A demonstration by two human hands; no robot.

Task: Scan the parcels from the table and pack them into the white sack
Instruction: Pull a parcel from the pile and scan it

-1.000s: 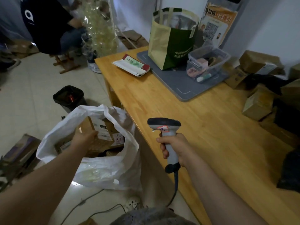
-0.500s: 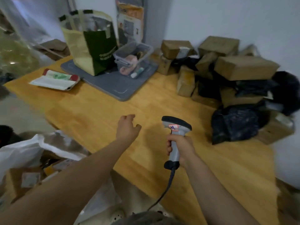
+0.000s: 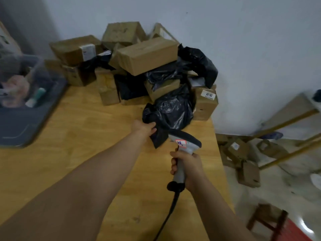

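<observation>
A heap of parcels lies at the far end of the wooden table against the wall: brown cardboard boxes and black plastic bag parcels. My left hand grips the near corner of the front black bag parcel. My right hand holds a grey barcode scanner by its handle, its head just right of the grasped corner and its cable hanging toward me. The white sack is out of view.
A grey tray with a clear plastic bin sits at the table's left. Right of the table edge, flattened cartons lie on the floor beside a wooden stool and a leaning board.
The view swung right from the white sack to the parcel heap. My left hand left the sack, reached across the table and took hold of the black bag parcel. The scanner stayed in my right hand.
</observation>
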